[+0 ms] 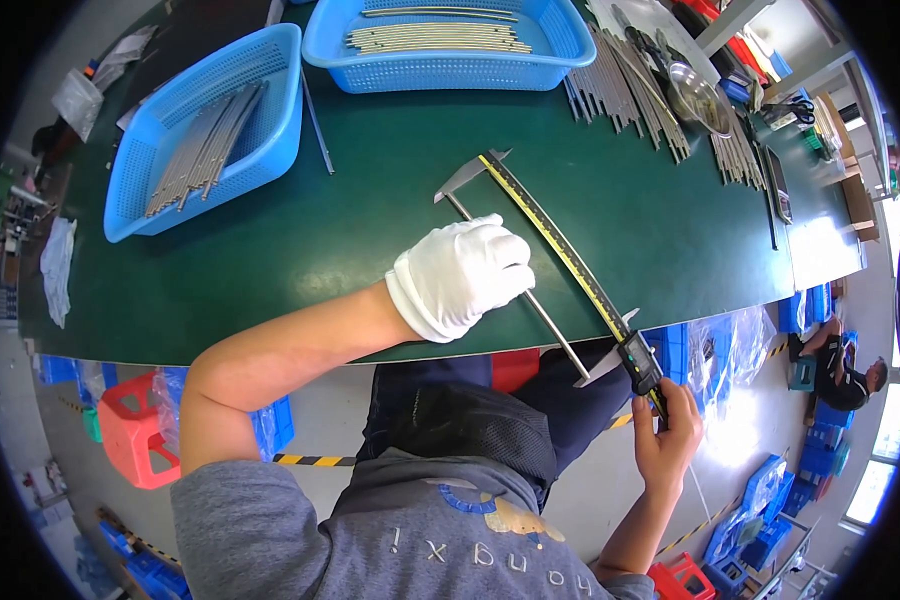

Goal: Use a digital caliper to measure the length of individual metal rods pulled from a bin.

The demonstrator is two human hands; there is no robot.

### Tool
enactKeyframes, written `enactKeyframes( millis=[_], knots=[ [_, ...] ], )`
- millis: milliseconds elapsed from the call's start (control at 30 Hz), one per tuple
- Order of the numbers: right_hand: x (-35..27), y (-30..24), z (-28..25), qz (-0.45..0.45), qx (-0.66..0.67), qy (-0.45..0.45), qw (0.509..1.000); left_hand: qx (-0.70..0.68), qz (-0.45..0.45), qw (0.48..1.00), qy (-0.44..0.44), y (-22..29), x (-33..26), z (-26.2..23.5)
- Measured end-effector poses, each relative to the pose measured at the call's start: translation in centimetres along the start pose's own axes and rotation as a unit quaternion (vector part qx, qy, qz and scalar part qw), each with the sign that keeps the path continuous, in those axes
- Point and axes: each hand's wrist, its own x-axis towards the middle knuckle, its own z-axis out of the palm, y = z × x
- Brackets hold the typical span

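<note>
My gloved left hand (pixel 462 275) pins the metal rod (pixel 550 325); my right hand (pixel 670 425) pinches the long caliper (pixel 570 265), whose overhanging end could tip off the desk (pixel 320 240).

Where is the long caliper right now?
In the head view, the caliper lies diagonally over the green table's near edge, between gloved left hand and bare right hand.

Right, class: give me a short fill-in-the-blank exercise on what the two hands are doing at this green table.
1. The left hand wears a ____ glove.
2. It presses a thin metal rod between the jaws of a long ____.
3. The bare right hand holds the caliper's digital ____.
4. Both baskets holding rods are ____.

Missing words: white; caliper; readout; blue
</note>
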Motion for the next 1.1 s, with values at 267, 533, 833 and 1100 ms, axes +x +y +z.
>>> enactKeyframes(
  millis=[267, 533, 833, 1100],
  knots=[
    [-0.5, 0.1, 0.5, -0.02, -0.012, -0.007, 1.0, -0.018, 0.0, 1.0, 0.008, -0.3, 0.2, -0.1],
    [-0.4, 0.4, 0.6, -0.029, 0.013, -0.013, 0.999, 0.011, 0.004, 0.999, 0.03, -0.6, 0.4, -0.2],
    [-0.2, 0.6, 0.6, -0.044, 0.02, -0.027, 0.998, 0.093, 0.041, 0.995, -0.023, 1.5, 1.6, 0.8],
    [0.2, 0.6, 0.5, -0.046, 0.045, -0.032, 0.997, 0.06, 0.059, 0.996, 0.01, 1.1, 1.5, 0.8]
  ],
)
